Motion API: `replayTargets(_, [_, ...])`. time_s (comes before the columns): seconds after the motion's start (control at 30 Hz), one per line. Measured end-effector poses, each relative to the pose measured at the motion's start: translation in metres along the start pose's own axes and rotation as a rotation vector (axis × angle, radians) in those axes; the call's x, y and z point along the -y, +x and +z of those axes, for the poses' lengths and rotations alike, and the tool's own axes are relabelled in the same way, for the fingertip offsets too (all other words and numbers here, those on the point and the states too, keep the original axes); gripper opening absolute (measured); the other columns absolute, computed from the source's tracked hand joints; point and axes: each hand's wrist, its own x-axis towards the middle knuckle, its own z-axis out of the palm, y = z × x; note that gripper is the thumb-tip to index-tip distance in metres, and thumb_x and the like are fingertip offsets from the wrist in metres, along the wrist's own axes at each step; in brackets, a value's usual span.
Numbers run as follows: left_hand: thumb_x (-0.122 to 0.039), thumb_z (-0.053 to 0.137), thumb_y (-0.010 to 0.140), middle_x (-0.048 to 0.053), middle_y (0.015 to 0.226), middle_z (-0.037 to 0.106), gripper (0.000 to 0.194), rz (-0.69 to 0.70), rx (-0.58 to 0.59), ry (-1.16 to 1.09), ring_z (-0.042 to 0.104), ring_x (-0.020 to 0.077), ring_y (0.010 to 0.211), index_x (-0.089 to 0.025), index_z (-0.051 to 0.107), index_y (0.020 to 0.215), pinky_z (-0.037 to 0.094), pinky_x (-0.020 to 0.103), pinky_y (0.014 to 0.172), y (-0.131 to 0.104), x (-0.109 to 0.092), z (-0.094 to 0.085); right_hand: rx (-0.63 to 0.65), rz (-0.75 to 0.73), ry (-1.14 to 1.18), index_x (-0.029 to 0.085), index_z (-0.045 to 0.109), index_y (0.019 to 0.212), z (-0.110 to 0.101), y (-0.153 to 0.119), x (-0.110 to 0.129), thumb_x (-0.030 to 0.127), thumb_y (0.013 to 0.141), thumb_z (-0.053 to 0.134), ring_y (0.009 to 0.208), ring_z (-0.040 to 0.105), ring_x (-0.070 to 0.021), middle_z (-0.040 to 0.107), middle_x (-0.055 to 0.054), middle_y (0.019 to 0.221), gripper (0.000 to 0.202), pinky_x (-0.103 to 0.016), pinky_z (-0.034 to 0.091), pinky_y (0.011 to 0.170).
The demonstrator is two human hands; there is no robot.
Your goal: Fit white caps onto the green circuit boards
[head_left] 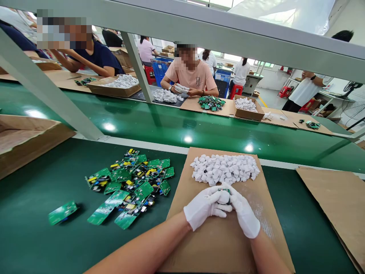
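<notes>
My left hand and my right hand, both in white gloves, meet over a cardboard sheet. Between their fingers they grip a small green circuit board, partly covered by a round white piece. The fingers hide most of the board's edges. Just beyond my hands lies a heap of small white pieces on the same cardboard. To the left, a pile of green circuit boards with yellow, black and blue parts rests on the dark green table. One board lies apart from that pile.
An open cardboard box stands at the left edge, and another cardboard sheet lies at the right. A grey frame post and an overhead beam cross the view. Beyond the green belt, co-workers sit with boards and white pieces.
</notes>
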Motion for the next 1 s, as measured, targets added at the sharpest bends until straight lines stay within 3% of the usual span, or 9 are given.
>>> replayTargets(0.2, [-0.039,0.067,0.07,0.007,0.08,0.059,0.035,0.049,-0.115,0.192,0.06,0.0138,0.066,-0.014,0.056,0.091,0.048,0.023,0.056,0.001,0.007,-0.004,-0.041,0.062,0.004,0.024,0.05,0.127,0.005,0.0,0.006,0.047,0.086,0.045,0.116,0.05,-0.0232,0.061,-0.005,0.118,0.047,-0.037,0.039,0.099])
replayTargets(0.4, [-0.035,0.063,0.075,0.001,0.074,0.051,0.027,0.035,-0.014,0.082,0.059,0.0116,0.07,-0.015,0.055,0.092,0.048,0.021,0.059,0.0,0.004,-0.001,-0.102,0.082,0.079,0.024,0.053,0.124,0.004,0.002,0.0,0.047,0.085,0.046,0.114,0.051,-0.0231,0.06,-0.005,0.12,0.046,-0.038,0.037,0.1])
replayTargets(0.5, [-0.033,0.062,0.076,0.0,0.073,0.047,0.024,0.057,-0.022,0.077,0.059,0.0111,0.069,-0.016,0.056,0.09,0.048,0.02,0.059,0.001,0.003,-0.002,-0.109,0.06,0.091,0.023,0.056,0.121,0.004,0.003,0.0,0.048,0.085,0.045,0.11,0.053,-0.0236,0.062,-0.005,0.117,0.045,-0.039,0.037,0.099])
replayTargets(0.6, [-0.033,0.065,0.073,0.001,0.074,0.05,0.031,0.056,-0.029,0.103,0.06,0.0127,0.071,-0.017,0.056,0.098,0.048,0.021,0.058,0.001,0.004,-0.003,-0.11,0.047,0.063,0.023,0.058,0.119,0.005,0.002,-0.001,0.046,0.083,0.052,0.112,0.051,-0.0238,0.062,-0.005,0.117,0.043,-0.038,0.034,0.102])
replayTargets(0.7, [-0.032,0.069,0.069,0.0,0.075,0.05,0.039,0.068,0.022,0.116,0.059,0.0109,0.067,-0.018,0.055,0.102,0.048,0.02,0.057,-0.001,0.001,-0.002,-0.092,0.072,0.234,0.023,0.048,0.128,0.004,0.002,-0.005,0.05,0.085,0.045,0.111,0.053,-0.0231,0.058,-0.006,0.122,0.051,-0.037,0.04,0.096])
replayTargets(0.8, [-0.035,0.069,0.067,0.0,0.076,0.052,0.047,0.141,-0.007,0.199,0.056,0.0088,0.063,-0.021,0.051,0.108,0.048,0.022,0.058,0.001,-0.017,-0.004,-0.119,0.11,0.34,0.025,0.029,0.138,0.001,0.004,-0.009,0.055,0.086,0.037,0.092,0.062,-0.0214,0.057,-0.008,0.122,0.061,-0.034,0.051,0.075])
replayTargets(0.87, [-0.038,0.067,0.069,0.0,0.076,0.055,0.059,0.239,-0.102,0.323,0.058,0.0114,0.066,-0.022,0.042,0.12,0.049,0.026,0.062,0.009,-0.041,-0.014,-0.154,0.102,0.291,0.024,0.03,0.138,0.001,0.005,-0.008,0.055,0.085,0.038,0.079,0.063,-0.0194,0.06,-0.009,0.118,0.062,-0.031,0.05,0.066])
replayTargets(0.93, [-0.038,0.063,0.071,0.002,0.075,0.058,0.07,0.354,-0.271,0.56,0.06,0.0136,0.07,-0.018,0.03,0.13,0.049,0.028,0.066,0.024,-0.073,-0.032,-0.182,0.087,0.218,0.022,0.036,0.135,0.003,0.005,-0.005,0.053,0.086,0.039,0.076,0.062,-0.0181,0.06,-0.01,0.117,0.058,-0.03,0.049,0.065])
replayTargets(1.0, [-0.037,0.057,0.076,0.006,0.082,0.063,0.069,0.376,-0.551,0.915,0.06,0.0141,0.074,-0.012,0.026,0.133,0.048,0.028,0.07,0.044,-0.106,-0.054,-0.17,0.082,0.153,0.022,0.04,0.132,0.007,0.004,-0.002,0.05,0.086,0.04,0.075,0.061,-0.0173,0.06,-0.01,0.116,0.054,-0.03,0.048,0.066])
